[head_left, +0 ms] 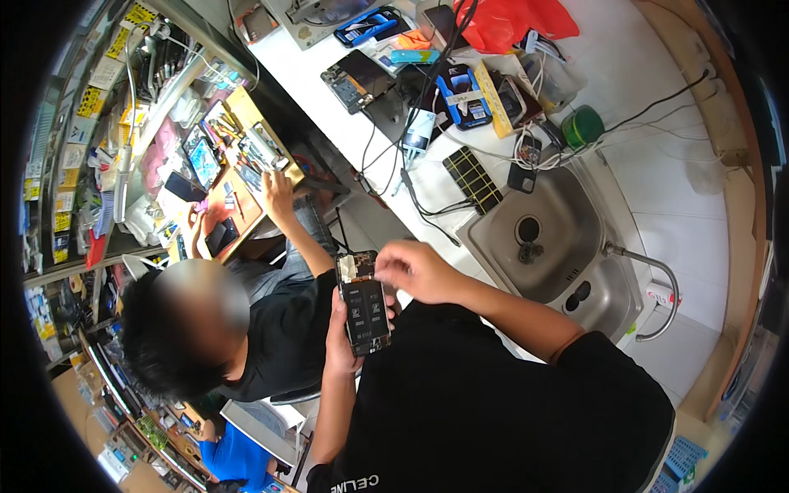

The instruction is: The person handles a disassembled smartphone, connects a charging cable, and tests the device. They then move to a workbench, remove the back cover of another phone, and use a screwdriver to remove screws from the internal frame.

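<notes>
My left hand (338,336) is closed around the sides of an opened smartphone (362,316), held upright in front of my chest. Its back cover is off, so a black battery and bare circuit boards show, with a pale patch near the top. At the phone's upper right edge is my right hand (417,271), its fingers curled together in a pinch. Whatever those fingertips hold, if anything, is too small to make out.
Beside me on the left a co-worker (283,345) sits at a wooden bench (246,215) covered with tools and phones. A white counter (329,123) ahead carries opened phones, cables and a green container (582,126). To the right is a steel sink (493,234) with a curved tap (670,283).
</notes>
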### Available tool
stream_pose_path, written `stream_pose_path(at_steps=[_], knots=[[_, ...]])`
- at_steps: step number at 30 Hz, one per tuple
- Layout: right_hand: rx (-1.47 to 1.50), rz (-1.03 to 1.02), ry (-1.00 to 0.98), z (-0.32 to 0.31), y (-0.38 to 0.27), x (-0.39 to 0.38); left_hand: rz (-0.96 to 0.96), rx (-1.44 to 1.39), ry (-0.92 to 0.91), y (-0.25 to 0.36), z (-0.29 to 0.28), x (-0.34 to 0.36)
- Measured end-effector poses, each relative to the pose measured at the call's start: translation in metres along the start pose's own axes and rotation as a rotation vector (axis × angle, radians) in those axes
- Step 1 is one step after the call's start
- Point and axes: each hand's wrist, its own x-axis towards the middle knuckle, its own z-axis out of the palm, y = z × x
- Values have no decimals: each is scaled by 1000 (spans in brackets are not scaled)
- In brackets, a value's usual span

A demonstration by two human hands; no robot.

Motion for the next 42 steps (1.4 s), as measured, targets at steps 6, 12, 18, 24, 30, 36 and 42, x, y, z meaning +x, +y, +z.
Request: stream_pose_path(at_steps=[6, 12, 18, 24, 30, 36, 42], knots=[[-839, -231, 239, 9, 74, 105, 126, -291, 119, 1, 8, 19], [-1153, 72, 96, -27, 89, 152, 127, -44, 222, 4, -1, 30], [-1268, -285, 251, -20, 85, 132, 158, -86, 203, -6, -11, 38], [-1462, -195, 58, 20, 85, 201, 226, -62, 154, -6, -5, 42], [-1319, -136, 107, 5, 47, 203, 211, -78, 126, 0, -26, 35], [-556, -430, 200, -43, -25, 78, 282, -364, -75, 11, -14, 85], [-159, -172, 101, -49, -20, 8, 242, -173, -253, 38, 31, 101]])
